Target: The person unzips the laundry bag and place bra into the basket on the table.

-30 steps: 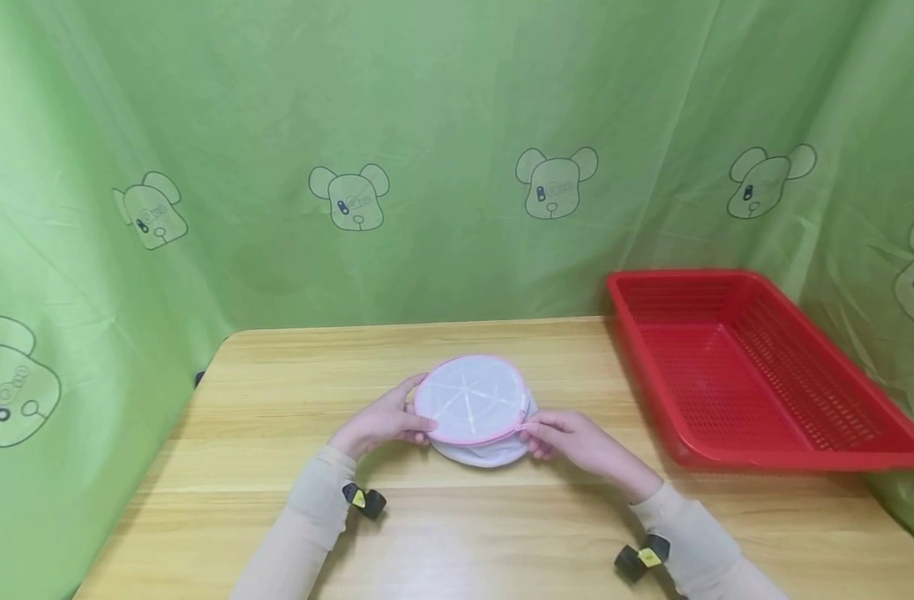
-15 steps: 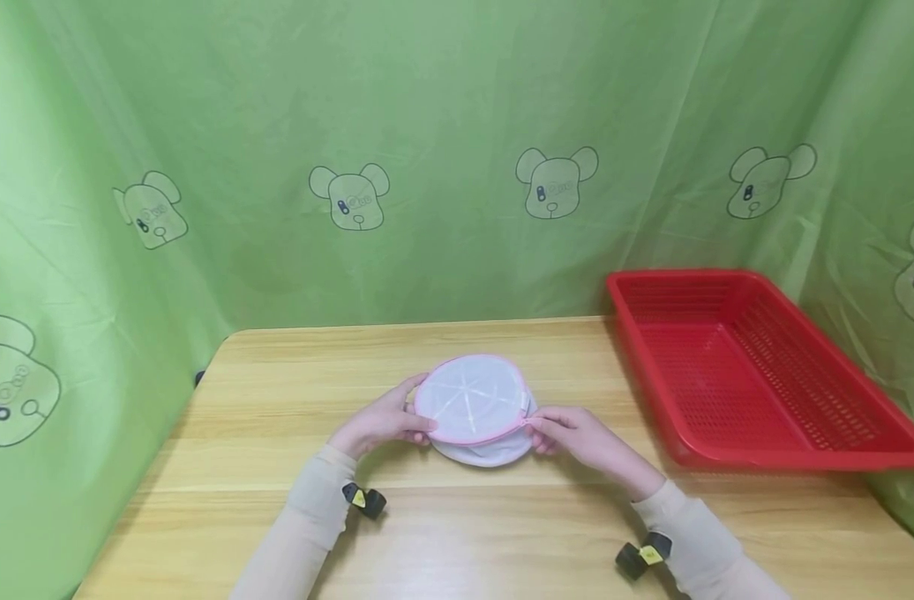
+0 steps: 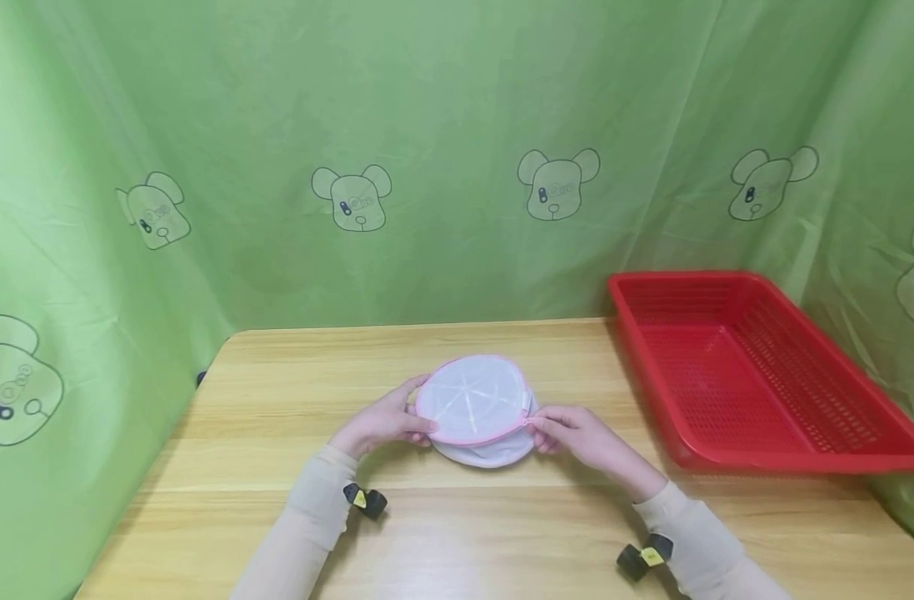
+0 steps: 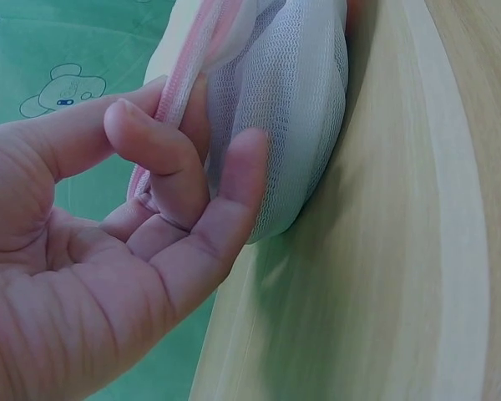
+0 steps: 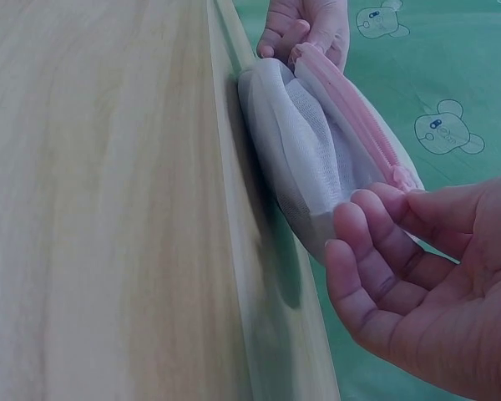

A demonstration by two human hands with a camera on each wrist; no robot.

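A round white mesh laundry bag (image 3: 471, 400) with a pink zipper round its top rim lies tilted on the table. My left hand (image 3: 382, 421) pinches its left rim; in the left wrist view the index finger and thumb clasp the pink zipper edge (image 4: 179, 88), and the other fingers curl beside the mesh side (image 4: 296, 109). On the right, my right hand (image 3: 580, 437) pinches the zipper's pink end between thumb and index finger, as the right wrist view shows. The pull itself is hidden by the fingertips. Soft folds show in the bag's side (image 5: 296, 142).
A red plastic basket (image 3: 794, 458) with perforated walls stands to the right on the wooden table (image 3: 442, 533). Green curtains (image 3: 457, 275) with printed bear heads hang behind and at both sides. A small black wrist camera (image 3: 367, 502) sits on the left sleeve.
My right hand has shifted slightly to the right and up at the bag's right rim, still pinching the zipper end. The left hand and the bag have stayed nearly still.
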